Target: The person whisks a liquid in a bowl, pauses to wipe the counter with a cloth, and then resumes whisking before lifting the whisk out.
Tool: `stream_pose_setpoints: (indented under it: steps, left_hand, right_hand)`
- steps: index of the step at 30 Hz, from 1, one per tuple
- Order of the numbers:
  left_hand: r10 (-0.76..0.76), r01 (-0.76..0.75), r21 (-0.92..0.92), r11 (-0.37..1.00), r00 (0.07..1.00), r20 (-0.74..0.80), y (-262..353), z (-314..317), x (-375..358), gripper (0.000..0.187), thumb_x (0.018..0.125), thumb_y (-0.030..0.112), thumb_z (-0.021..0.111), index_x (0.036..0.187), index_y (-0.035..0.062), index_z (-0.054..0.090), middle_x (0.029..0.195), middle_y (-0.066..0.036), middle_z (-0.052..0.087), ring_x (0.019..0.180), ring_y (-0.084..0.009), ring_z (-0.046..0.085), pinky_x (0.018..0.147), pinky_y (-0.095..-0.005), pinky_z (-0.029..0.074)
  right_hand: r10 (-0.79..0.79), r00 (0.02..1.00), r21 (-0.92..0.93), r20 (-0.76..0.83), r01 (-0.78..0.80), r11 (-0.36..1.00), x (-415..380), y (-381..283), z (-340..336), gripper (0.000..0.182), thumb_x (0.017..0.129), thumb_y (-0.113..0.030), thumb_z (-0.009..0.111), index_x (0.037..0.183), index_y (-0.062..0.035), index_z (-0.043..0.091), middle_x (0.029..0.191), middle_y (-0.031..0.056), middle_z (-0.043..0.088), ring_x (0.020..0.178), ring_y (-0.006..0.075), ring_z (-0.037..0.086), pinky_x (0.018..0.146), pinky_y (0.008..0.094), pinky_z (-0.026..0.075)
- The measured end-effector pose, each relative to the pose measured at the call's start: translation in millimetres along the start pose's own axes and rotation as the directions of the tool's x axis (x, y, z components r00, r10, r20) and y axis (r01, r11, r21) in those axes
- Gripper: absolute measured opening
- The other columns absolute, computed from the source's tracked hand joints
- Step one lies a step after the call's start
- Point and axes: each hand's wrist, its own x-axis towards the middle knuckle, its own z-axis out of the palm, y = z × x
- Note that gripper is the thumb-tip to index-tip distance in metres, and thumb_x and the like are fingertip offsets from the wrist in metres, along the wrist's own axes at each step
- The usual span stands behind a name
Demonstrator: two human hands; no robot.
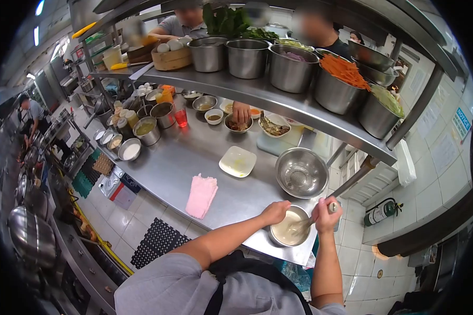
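Stainless steel counter runs through a busy kitchen, and right at its near corner sits a small metal bowl of pale creamy batter. Left hand clamps the bowl's rim, grip closed on it; right hand is wrapped tight around a utensil handle whose working end dips into the batter. Just beyond, an empty steel mixing bowl, then a white square plate and a folded pink cloth towards the counter's middle. At the far edge, another person's hand reaches into a dish among sauce bowls and a red drink. Overhead shelf: steel pots holding shredded carrot, purple onion, pale cabbage. A blue wall sign reads "NOTICE".
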Motion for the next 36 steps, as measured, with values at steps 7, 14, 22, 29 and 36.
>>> stream_pose_setpoints:
  steps: [7, 14, 22, 29, 36]
  left_hand:
    - [-0.072, 0.072, 0.001, 0.997, 0.997, 0.022, 1.3, -5.5, 1.5, 0.030, 0.099, 0.021, 0.048, 0.114, -0.0009, 0.061, 0.106, -0.025, 0.065, 0.102, -0.0420, 0.061, 0.088, -0.0446, 0.049]
    - [-0.056, 0.057, -0.010, 0.998, 0.998, 0.038, -10.8, 0.4, 10.7, 0.031, 0.099, 0.021, 0.047, 0.115, -0.0010, 0.061, 0.109, -0.025, 0.064, 0.104, -0.0407, 0.061, 0.089, -0.0435, 0.048]
    - [-0.067, 0.067, -0.015, 0.998, 0.998, 0.019, -11.5, -1.6, 13.5, 0.025, 0.097, 0.017, 0.046, 0.107, -0.0002, 0.062, 0.105, -0.023, 0.065, 0.098, -0.0384, 0.062, 0.086, -0.0442, 0.048]
    - [-0.074, 0.077, -0.220, 0.973, 0.997, 0.018, -29.0, 11.4, 14.3, 0.026, 0.099, 0.020, 0.043, 0.101, 0.0008, 0.062, 0.096, -0.023, 0.066, 0.092, -0.0386, 0.063, 0.081, -0.0420, 0.049]
    - [-0.162, 0.164, -0.192, 0.968, 0.986, 0.030, -18.4, 6.2, 14.3, 0.032, 0.099, 0.024, 0.045, 0.111, -0.0007, 0.062, 0.098, -0.024, 0.068, 0.095, -0.0388, 0.065, 0.083, -0.0416, 0.050]
  right_hand:
    - [0.141, 0.974, 0.336, 0.178, -0.195, 0.921, -8.1, -12.2, 4.8, 0.029, 0.095, -0.008, 0.056, 0.071, -0.0054, 0.041, 0.050, 0.0035, 0.044, 0.039, 0.0101, 0.040, 0.038, 0.0274, 0.035]
    - [-0.095, 0.995, 0.159, -0.001, 0.094, 0.983, -3.5, 5.0, 27.6, 0.027, 0.090, -0.006, 0.059, 0.069, -0.0055, 0.042, 0.049, 0.0066, 0.046, 0.039, 0.0128, 0.043, 0.038, 0.0289, 0.035]
    - [-0.004, 0.968, 0.298, -0.250, 0.080, 0.951, 14.8, 16.1, 1.2, 0.029, 0.093, -0.007, 0.057, 0.070, -0.0074, 0.040, 0.051, 0.0035, 0.043, 0.040, 0.0102, 0.039, 0.037, 0.0269, 0.033]
    - [0.019, 0.996, -0.003, -0.091, -0.020, 1.000, 11.6, 5.6, -17.2, 0.030, 0.089, -0.006, 0.066, 0.066, -0.0074, 0.047, 0.054, -0.0004, 0.051, 0.045, 0.0076, 0.046, 0.039, 0.0250, 0.033]
    - [0.075, 0.986, 0.531, -0.151, 0.018, 0.847, 0.3, 15.3, -21.8, 0.030, 0.094, -0.009, 0.059, 0.070, -0.0053, 0.043, 0.051, 0.0037, 0.043, 0.040, 0.0112, 0.039, 0.038, 0.0288, 0.033]
